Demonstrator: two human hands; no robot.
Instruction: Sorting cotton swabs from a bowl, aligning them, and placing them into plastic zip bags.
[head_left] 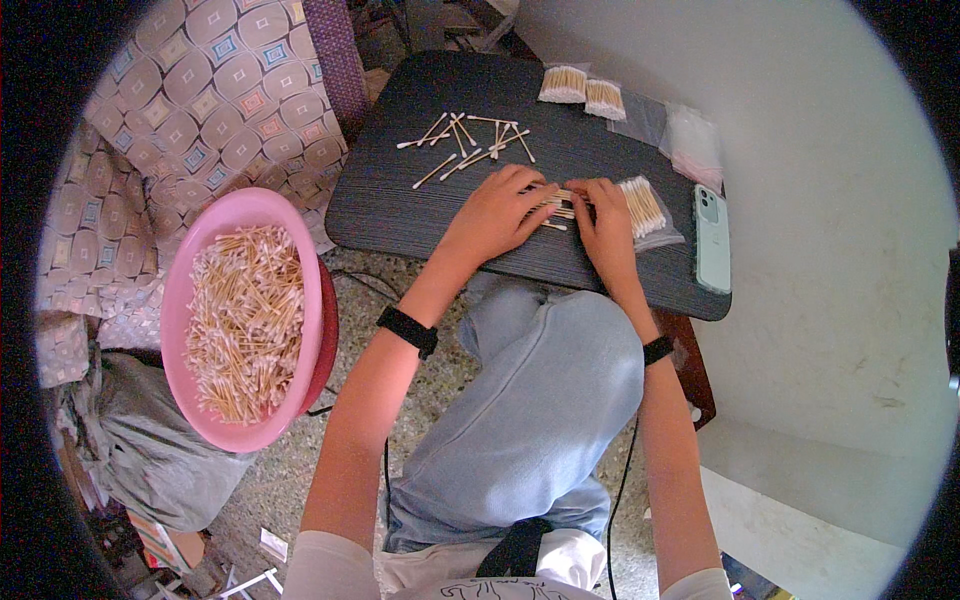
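Note:
My left hand lies over a small row of cotton swabs on the dark table, its fingers curled around their left side. Against the right side of the same swabs, my right hand has its fingers bent and pressed in. Part of the row is hidden under both hands. Just right of my right hand, a clear plastic bag holds a bundle of swabs. Beyond my left hand, several loose cotton swabs are scattered across the tabletop.
Two filled swab packs and clear plastic bags line the table's far right edge. A pale green phone lies at the right edge. To the left stands a pink basin heaped with swabs. A white wall borders the right.

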